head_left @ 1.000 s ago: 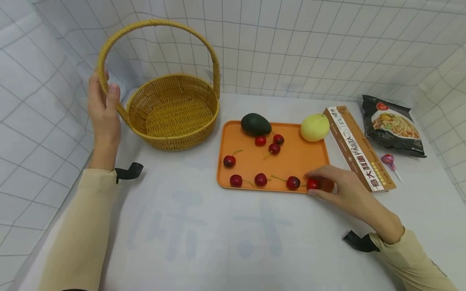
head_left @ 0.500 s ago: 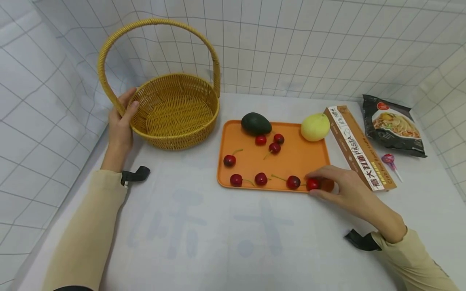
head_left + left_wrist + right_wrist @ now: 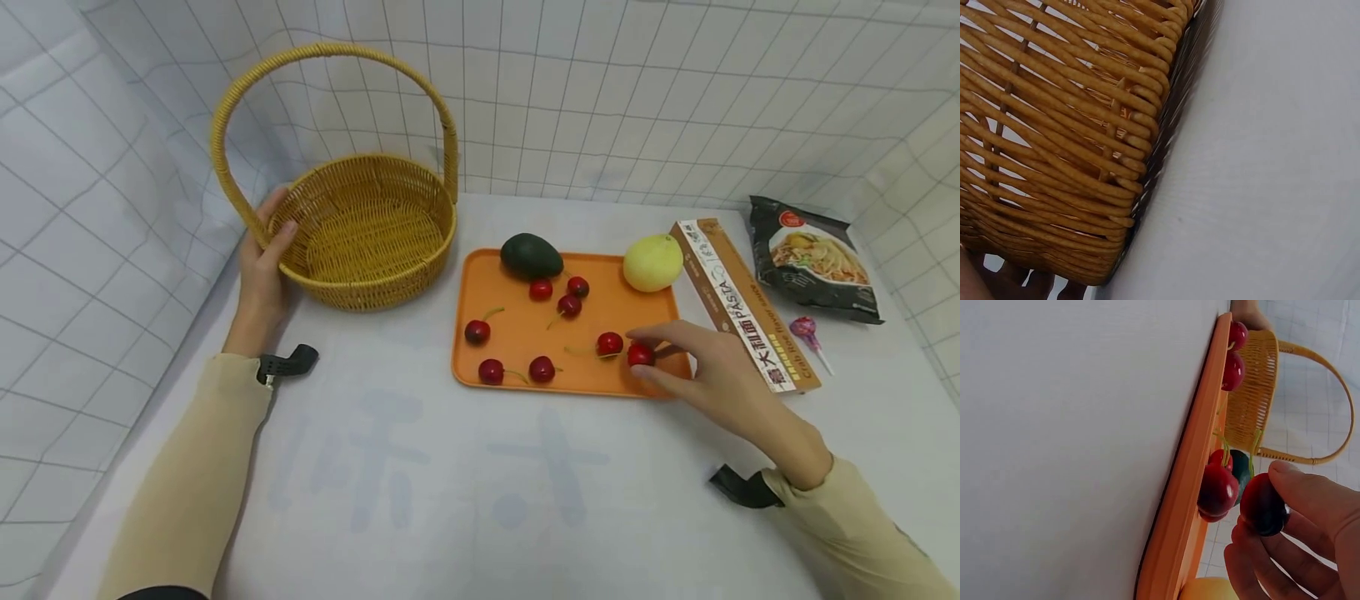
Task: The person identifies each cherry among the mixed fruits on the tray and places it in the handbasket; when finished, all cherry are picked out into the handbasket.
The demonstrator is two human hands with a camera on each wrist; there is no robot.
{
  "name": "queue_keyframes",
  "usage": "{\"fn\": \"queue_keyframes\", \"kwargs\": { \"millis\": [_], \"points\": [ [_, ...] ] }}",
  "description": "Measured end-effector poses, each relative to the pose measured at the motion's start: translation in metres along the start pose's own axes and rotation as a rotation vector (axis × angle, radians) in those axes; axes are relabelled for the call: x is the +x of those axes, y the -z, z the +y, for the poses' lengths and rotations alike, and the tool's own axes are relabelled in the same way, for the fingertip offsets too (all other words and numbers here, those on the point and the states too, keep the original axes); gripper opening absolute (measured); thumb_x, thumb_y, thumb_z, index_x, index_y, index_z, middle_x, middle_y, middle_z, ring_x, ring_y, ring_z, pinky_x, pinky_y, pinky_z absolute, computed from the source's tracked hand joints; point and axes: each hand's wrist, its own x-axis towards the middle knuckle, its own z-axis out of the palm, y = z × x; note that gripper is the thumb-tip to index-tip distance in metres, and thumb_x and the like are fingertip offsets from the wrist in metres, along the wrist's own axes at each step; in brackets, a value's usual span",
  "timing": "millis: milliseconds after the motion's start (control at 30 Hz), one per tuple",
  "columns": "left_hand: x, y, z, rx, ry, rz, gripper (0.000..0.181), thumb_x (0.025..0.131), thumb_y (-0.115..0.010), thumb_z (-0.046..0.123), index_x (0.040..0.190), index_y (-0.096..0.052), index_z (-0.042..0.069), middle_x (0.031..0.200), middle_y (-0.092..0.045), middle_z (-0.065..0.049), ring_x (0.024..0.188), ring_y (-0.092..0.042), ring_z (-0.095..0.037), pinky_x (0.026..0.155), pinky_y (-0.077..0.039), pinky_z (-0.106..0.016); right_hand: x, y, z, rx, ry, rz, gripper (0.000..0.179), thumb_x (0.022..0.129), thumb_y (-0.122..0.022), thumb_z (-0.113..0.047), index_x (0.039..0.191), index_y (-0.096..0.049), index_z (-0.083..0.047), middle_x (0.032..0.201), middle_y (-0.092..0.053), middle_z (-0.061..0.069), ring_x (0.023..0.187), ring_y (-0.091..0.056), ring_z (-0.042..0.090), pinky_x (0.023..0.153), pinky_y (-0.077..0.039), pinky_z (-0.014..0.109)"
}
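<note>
A brown-and-white pasta box [image 3: 746, 304] lies slanted on the white tabletop [image 3: 615, 517], near a black noodle packet [image 3: 816, 260] and a wrapped lollipop [image 3: 804, 327]; white grid-patterned cloth [image 3: 555, 108] rises behind them.

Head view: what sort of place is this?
Probably a staged tabletop workspace rather than a working kitchen: a white table with wrinkled, grid-patterned sheeting around its left, back and right, and food laid out on it, such as cherries on a tray.
</note>
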Motion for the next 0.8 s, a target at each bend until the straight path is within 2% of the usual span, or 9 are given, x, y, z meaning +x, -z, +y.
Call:
{"fn": "queue_keyframes", "kwargs": {
  "millis": [233, 400, 633, 800],
  "points": [
    [0.000, -0.002, 0.001, 0.056, -0.021, -0.012, 0.059, 0.099, -0.067, 0.032, 0.155, -0.054, 0.023, 0.165, -0.045, 0.003, 0.153, -0.034, -0.016, 0.123, -0.018, -0.024, 0.017, 0.000, -0.009, 0.014, 0.033, 0.027, 0.045, 0.080, -0.092, -0.010, 0.122, -0.076, -0.013, 0.113, -0.079, -0.004, 0.092, -0.075, 0.013, 0.079, -0.056, 0.028],
    [-0.001, -0.002, 0.001, 0.075, -0.018, -0.012, 0.060, 0.099, -0.066, 0.034, 0.156, -0.053, 0.024, 0.165, -0.044, 0.002, 0.153, -0.033, -0.017, 0.124, -0.016, -0.027, 0.038, -0.002, -0.023, 0.054, 0.061, 0.033, 0.042, 0.083, -0.090, -0.010, 0.123, -0.076, -0.012, 0.113, -0.079, -0.001, 0.093, -0.076, 0.017, 0.082, -0.060, 0.037],
    [-0.004, 0.001, 0.000, 0.087, -0.018, 0.000, 0.060, 0.099, -0.066, 0.034, 0.156, -0.053, 0.024, 0.164, -0.046, -0.001, 0.151, -0.035, -0.018, 0.123, -0.017, -0.027, 0.080, -0.013, -0.045, 0.108, 0.117, 0.058, 0.037, 0.087, -0.088, -0.014, 0.121, -0.076, -0.007, 0.110, -0.078, 0.001, 0.094, -0.074, 0.016, 0.083, -0.061, 0.038],
    [-0.004, 0.001, 0.001, 0.084, -0.020, 0.004, 0.059, 0.099, -0.066, 0.034, 0.156, -0.054, 0.024, 0.164, -0.045, 0.000, 0.151, -0.035, -0.016, 0.124, -0.016, -0.026, 0.115, -0.022, -0.064, 0.143, 0.088, 0.056, 0.035, 0.091, -0.084, -0.019, 0.122, -0.075, -0.006, 0.109, -0.078, 0.005, 0.092, -0.073, 0.020, 0.082, -0.061, 0.041]
  ]
}}
